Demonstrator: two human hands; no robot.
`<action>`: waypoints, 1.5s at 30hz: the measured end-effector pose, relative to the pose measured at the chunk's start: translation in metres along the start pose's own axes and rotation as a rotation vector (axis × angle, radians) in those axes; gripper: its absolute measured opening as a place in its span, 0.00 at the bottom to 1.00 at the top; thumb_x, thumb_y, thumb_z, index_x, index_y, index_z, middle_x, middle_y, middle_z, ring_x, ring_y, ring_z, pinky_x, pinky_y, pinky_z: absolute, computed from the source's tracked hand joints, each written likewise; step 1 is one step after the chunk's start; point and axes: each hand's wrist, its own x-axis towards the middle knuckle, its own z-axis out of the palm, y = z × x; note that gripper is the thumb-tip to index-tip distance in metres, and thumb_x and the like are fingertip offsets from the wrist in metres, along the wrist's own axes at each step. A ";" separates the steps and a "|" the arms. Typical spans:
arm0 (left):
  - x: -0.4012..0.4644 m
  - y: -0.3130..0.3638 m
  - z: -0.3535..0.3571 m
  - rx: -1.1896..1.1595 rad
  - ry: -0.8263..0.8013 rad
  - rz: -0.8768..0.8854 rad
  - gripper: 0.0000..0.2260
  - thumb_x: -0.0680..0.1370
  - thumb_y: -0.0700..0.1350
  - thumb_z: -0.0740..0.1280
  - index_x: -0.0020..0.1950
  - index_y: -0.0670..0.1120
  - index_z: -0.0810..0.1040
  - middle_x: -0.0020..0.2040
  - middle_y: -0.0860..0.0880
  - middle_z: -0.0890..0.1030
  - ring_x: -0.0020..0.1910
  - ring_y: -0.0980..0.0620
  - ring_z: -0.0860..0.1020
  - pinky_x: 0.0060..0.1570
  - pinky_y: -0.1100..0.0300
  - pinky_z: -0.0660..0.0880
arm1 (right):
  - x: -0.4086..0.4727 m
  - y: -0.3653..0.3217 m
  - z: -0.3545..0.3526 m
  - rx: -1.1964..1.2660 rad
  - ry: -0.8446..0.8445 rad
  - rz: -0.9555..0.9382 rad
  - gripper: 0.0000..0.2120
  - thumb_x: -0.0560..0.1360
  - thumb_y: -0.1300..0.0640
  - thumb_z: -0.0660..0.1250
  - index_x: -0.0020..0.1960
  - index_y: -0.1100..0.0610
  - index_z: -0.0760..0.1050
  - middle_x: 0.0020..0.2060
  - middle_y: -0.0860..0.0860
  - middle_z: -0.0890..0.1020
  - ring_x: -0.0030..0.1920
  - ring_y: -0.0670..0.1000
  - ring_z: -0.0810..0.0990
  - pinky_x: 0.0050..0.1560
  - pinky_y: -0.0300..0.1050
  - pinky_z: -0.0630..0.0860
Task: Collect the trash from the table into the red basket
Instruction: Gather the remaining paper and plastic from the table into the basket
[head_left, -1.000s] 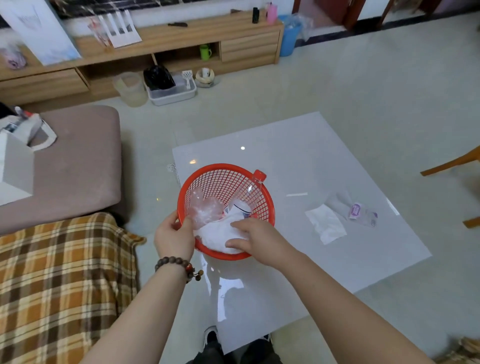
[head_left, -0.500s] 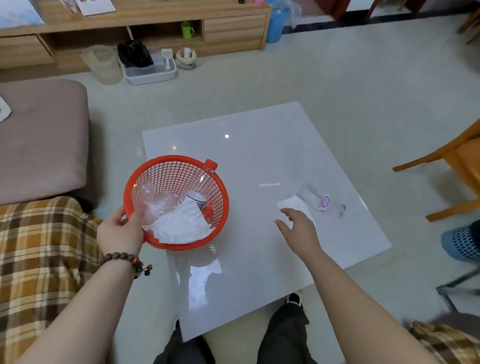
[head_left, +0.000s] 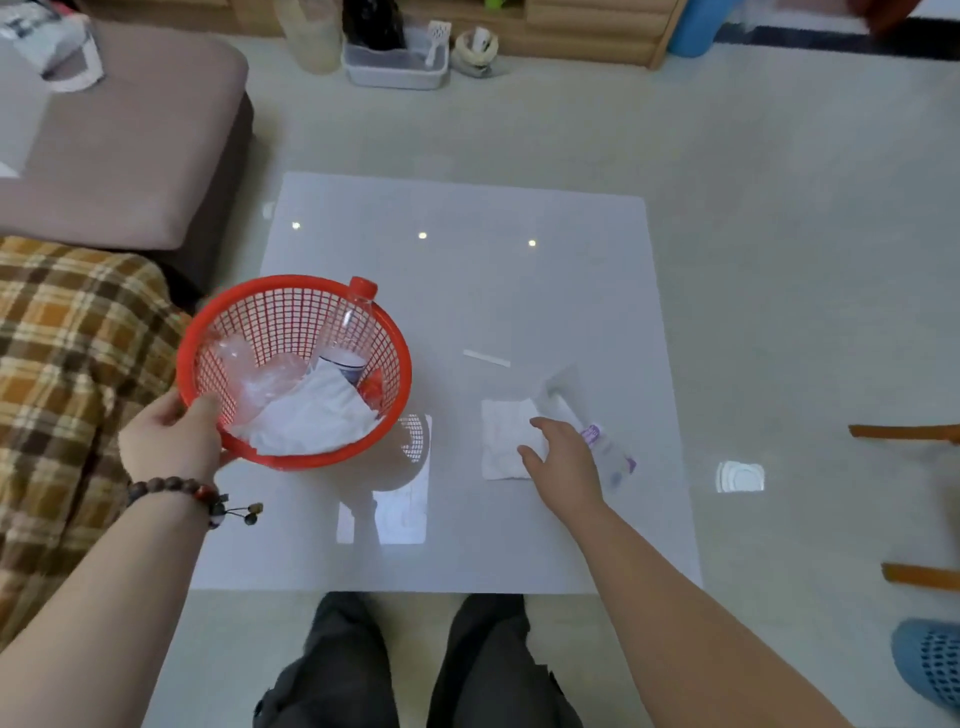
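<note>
The red basket (head_left: 291, 312) is tilted above the left side of the white table (head_left: 467, 270), with my left hand (head_left: 171, 441) gripping its near rim. Inside lie a clear bottle with a red cap (head_left: 345, 332), crumpled clear plastic (head_left: 254, 379) and white tissue (head_left: 311, 421). On the table to the right lies a flat white tissue (head_left: 501, 436); my right hand (head_left: 563, 457) is spread over its right edge, fingers apart. A clear wrapper with purple print (head_left: 597, 441) lies just beyond the hand. A thin white strip (head_left: 485, 358) lies further back.
A brown couch (head_left: 119, 150) and a plaid blanket (head_left: 67, 364) are at the left. A wooden chair's legs (head_left: 914, 431) stick in at the right edge. Bins and a tray (head_left: 395, 57) stand on the floor by the far cabinet. My legs (head_left: 415, 665) are below the table's near edge.
My right hand left the basket and moved right to the flat tissue. The basket, still held by my left hand, shifted left as the view turned.
</note>
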 end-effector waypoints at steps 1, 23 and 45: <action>-0.009 -0.002 0.003 0.009 0.017 -0.011 0.11 0.68 0.48 0.67 0.33 0.64 0.82 0.36 0.51 0.84 0.34 0.46 0.84 0.33 0.50 0.81 | 0.006 0.004 -0.001 -0.010 -0.018 -0.013 0.20 0.76 0.55 0.65 0.67 0.56 0.69 0.67 0.53 0.72 0.66 0.54 0.70 0.61 0.48 0.69; 0.000 -0.076 0.036 -0.007 0.044 0.047 0.10 0.77 0.44 0.66 0.57 0.50 0.81 0.40 0.59 0.85 0.36 0.59 0.83 0.34 0.61 0.80 | 0.225 0.016 0.106 -0.604 0.029 -0.266 0.11 0.77 0.58 0.60 0.59 0.55 0.70 0.57 0.53 0.73 0.59 0.56 0.70 0.55 0.50 0.70; -0.047 -0.027 0.058 0.076 -0.042 0.008 0.09 0.76 0.47 0.67 0.53 0.54 0.83 0.41 0.55 0.84 0.41 0.50 0.83 0.42 0.50 0.81 | 0.054 -0.157 0.041 0.014 -0.063 -0.736 0.03 0.76 0.61 0.64 0.48 0.58 0.76 0.45 0.52 0.80 0.46 0.50 0.75 0.43 0.38 0.68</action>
